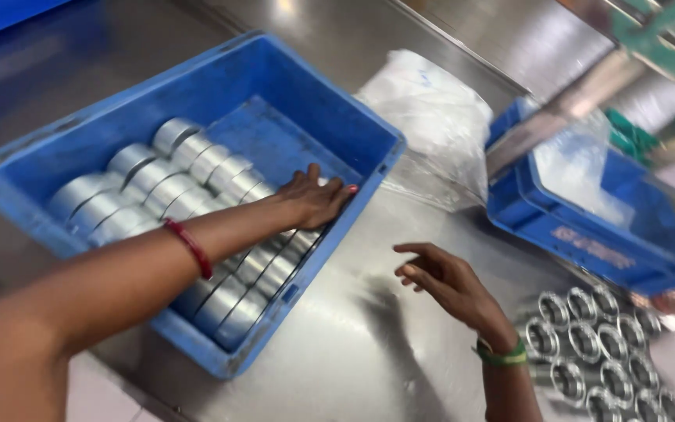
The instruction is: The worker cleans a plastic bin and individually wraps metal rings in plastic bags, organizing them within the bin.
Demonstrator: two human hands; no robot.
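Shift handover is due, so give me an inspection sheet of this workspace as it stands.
Surface: steel table, shiny, reflecting the overhead lights.
Job's things: blue crate holding rows of silver round tins lying on their sides; a group of open round metal tins standing on the table at right.
Clutter: crumpled clear plastic bag behind the crate; second blue crate with plastic sheeting inside.
Hands: left hand resting on the tins inside the crate, red bangle on the wrist; right hand hovering over the table, fingers loosely curled, empty, green bangle on the wrist.
Cables: nothing seen.
Surroundings: green and metal framework at upper right, blurred.
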